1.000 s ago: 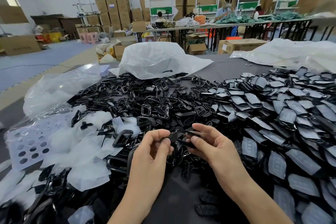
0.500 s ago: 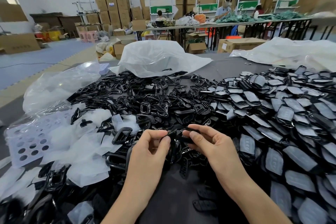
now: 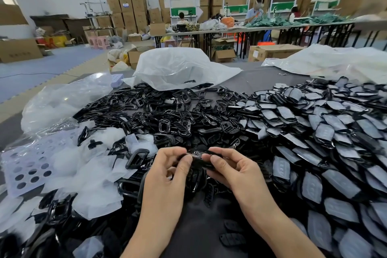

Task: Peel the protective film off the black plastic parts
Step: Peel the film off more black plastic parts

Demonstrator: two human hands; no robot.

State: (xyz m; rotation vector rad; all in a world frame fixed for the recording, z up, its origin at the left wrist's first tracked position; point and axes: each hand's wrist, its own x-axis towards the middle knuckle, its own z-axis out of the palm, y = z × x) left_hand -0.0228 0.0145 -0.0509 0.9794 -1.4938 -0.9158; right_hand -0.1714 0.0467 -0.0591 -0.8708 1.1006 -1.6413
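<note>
Both hands hold one small black plastic part [image 3: 199, 160] just above the dark table, in front of me. My left hand [image 3: 167, 172] pinches its left end between thumb and fingers. My right hand [image 3: 232, 170] grips its right end with curled fingers. A bit of clear film glints on the part's top. Several black frames without film lie in a heap [image 3: 163, 115] behind the hands. Film-covered black parts [image 3: 326, 132] with grey-white faces spread over the right side. Peeled film scraps [image 3: 90, 176] lie at the left.
A lilac perforated tray [image 3: 27, 167] under clear plastic sits at the left. White plastic bags [image 3: 178, 67] lie at the table's far side. A few black parts [image 3: 232, 234] rest on the bare table near my forearms. People work at tables [image 3: 261, 27] far behind.
Both hands have stayed together on the same part. The fingers have shifted slightly along it, and the part has turned a little between them.
</note>
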